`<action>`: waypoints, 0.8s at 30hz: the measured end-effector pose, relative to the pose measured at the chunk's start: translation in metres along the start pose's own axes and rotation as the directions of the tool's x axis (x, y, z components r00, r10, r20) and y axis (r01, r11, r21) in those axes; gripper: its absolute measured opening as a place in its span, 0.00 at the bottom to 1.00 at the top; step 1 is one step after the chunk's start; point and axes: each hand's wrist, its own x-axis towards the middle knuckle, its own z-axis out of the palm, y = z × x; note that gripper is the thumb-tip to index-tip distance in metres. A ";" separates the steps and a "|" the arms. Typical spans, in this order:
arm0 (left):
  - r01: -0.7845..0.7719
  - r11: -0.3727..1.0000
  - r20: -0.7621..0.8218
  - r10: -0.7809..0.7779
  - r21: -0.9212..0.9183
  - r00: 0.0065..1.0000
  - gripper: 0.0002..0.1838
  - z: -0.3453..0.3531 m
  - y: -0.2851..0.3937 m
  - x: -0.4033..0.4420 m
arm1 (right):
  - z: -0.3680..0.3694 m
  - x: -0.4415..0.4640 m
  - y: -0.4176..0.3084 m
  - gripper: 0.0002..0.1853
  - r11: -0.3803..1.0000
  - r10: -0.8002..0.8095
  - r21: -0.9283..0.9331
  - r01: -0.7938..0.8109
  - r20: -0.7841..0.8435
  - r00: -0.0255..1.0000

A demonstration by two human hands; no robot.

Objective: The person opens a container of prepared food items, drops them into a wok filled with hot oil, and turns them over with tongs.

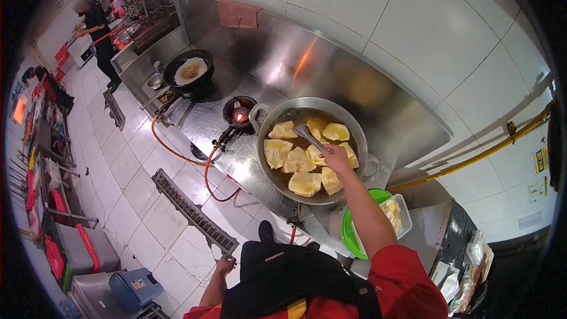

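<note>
Nine or so pale yellow pieces (300,160) are bunched in the middle of the frame, and look at them: roughly square, a little puffed, creased along the edges, buttery against the brown liquid (305,117) they sit in! Some press side by side, others overlap, and the lowest one shows a broad, wrinkled top. All of them are inside the wide grey metal pot (293,105), a loop handle jutting at either side. In comes the right hand (335,158) from the lower right, its fingers curled together around the handle of a long metal utensil (311,139), the far end tilted down among the pieces towards the upper part of the pot. And the left hand (225,264)? Down at the lower centre-left, beside the dark apron (289,272), well apart from the pot; whether its fingers are spread or pressed together, I cannot tell. Just below and right of the pot, a green basin (348,233) and a clear container (404,212) sit partly behind the forearm. Left of the pot, a small burner (240,115) glows orange, and up in the upper left stands a person in dark clothes (101,38)
</note>
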 end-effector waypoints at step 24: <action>-0.003 1.000 0.008 0.003 -0.010 1.000 0.16 -0.011 0.002 0.016 | -0.045 -0.015 -0.044 0.20 0.951 -0.237 -0.195 0.238 0.032 0.971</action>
